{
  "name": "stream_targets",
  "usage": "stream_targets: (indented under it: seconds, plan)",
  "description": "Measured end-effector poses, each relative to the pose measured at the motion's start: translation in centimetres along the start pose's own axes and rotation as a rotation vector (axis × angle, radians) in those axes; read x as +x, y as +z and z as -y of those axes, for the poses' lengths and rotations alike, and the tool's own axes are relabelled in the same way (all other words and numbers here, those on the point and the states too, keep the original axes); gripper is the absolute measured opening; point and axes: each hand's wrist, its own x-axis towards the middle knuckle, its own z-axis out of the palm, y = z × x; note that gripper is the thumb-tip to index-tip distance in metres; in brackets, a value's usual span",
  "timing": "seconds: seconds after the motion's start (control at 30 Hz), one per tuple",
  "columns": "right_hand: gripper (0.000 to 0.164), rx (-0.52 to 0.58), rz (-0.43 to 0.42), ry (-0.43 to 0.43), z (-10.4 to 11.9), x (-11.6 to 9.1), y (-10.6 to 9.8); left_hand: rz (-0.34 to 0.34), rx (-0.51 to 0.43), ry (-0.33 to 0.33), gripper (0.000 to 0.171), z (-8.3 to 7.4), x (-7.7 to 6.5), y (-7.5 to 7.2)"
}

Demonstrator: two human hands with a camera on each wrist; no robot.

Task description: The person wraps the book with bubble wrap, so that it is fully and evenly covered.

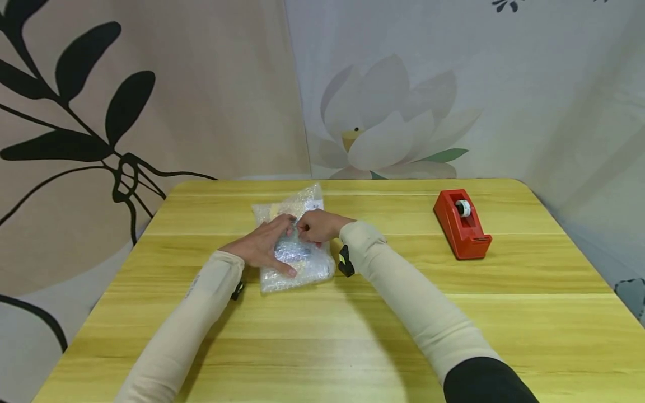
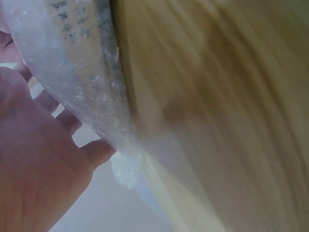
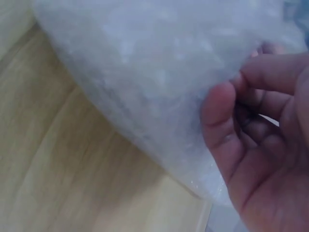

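Observation:
A flat package in clear bubble wrap [image 1: 314, 266] lies on the wooden table, tilted slightly. Handwritten characters on a tan strip [image 2: 75, 24] show through the plastic in the left wrist view. My left hand [image 1: 264, 243] rests on the left part of the package with fingers extended and thumb spread. Over its upper middle, my right hand [image 1: 322, 225] has curled fingers, with thumb and forefinger [image 3: 273, 70] tips close together at the wrap's surface, by the left fingertips. A small red spot shows under the right hand in the head view.
A red tape dispenser [image 1: 462, 226] with a roll of tape stands to the right on the wooden table [image 1: 302, 347]. Behind the table's far edge hangs a patterned cloth [image 1: 227, 84] with dark leaves and a pale flower.

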Motion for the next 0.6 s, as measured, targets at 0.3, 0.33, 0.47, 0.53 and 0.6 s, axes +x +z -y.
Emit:
stream_targets:
  seconds: [0.3,0.33,0.47,0.53,0.6]
  plan:
    - [0.033,-0.075,-0.075,0.035,0.17,0.49,0.11,0.055,0.064,0.007,0.097,0.05,-0.17,-0.28]
    - [0.034,-0.09,-0.083,0.035,0.19,0.53,0.1,0.06,0.062,0.002,0.099,0.02,-0.21,-0.32]
    - [0.042,-0.131,-0.101,0.014,0.42,0.62,0.1,0.073,0.05,-0.016,0.102,-0.07,-0.36,-0.4]
    - [0.045,-0.149,-0.102,0.015,0.6,0.59,0.08,0.077,0.048,-0.021,0.105,-0.1,-0.42,-0.4]
    - [0.048,-0.157,-0.101,0.035,0.75,0.51,0.05,0.074,0.049,-0.015,0.101,-0.06,-0.43,-0.4]
